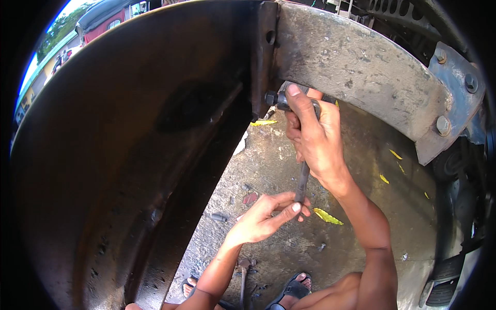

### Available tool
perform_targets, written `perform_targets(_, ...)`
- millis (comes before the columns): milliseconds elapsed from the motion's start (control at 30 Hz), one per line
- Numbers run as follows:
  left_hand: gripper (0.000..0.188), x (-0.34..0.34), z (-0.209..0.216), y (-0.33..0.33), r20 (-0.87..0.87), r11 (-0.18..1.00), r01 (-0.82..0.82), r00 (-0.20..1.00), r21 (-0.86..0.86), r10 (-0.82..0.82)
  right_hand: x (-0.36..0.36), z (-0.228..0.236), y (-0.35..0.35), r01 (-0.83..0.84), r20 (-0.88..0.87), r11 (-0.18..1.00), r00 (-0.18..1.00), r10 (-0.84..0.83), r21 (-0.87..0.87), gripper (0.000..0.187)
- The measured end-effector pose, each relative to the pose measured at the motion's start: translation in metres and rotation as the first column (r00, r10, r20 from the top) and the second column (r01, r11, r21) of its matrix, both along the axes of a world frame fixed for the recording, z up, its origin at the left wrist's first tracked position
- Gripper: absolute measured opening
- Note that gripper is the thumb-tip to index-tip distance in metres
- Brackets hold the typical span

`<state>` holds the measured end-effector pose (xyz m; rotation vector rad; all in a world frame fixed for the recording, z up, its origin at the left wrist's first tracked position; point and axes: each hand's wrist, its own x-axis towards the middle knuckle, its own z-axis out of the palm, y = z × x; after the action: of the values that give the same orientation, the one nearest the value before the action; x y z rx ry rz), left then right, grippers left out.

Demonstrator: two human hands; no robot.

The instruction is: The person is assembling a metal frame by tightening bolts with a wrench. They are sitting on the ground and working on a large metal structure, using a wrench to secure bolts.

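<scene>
With fingers [305, 106] of right hand [321, 135] and left hand [261, 218], gripped one wrench [304, 180] beside one bolt [271, 98]. Could not see whole wrench.

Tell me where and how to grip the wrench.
Probably best by the bare shaft of the wrench between the hands, coming from below: it is slim and straight there and runs down toward the person. The upper end is taken by the right hand, and the left hand pinches it lower down.
</scene>
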<state>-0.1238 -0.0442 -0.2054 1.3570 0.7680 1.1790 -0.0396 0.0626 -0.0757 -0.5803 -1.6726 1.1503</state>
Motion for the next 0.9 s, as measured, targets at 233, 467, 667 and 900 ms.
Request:
perform_targets(233, 0.031, -0.028, 0.033, -0.04, 0.016, 0.967, 0.255, 0.967, -0.021, -0.255, -0.005, 0.022, -0.025, -0.068, -0.017, 0.9, 0.998, 0.067, -0.43, 0.049)
perform_targets(467, 0.031, -0.018, 0.043, -0.042, -0.085, 0.987, 0.066, 0.993, -0.143, -0.079, -0.004, 0.011, -0.021, -0.055, 0.028, 0.909, 0.997, 0.073, -0.413, 0.05)
perform_targets(667, 0.023, -0.041, 0.043, -0.058, 0.21, 0.961, 0.246, 0.954, -0.129, -0.216, -0.012, 0.012, -0.032, -0.176, -0.212, 0.753, 0.976, 0.05, -0.634, 0.049)
perform_targets(900, 0.032, -0.028, 0.057, -0.064, 0.028, 0.976, 0.109, 0.994, -0.186, -0.106, -0.007, 0.017, -0.026, -0.063, -0.002, 0.882, 0.998, 0.07, -0.466, 0.053)
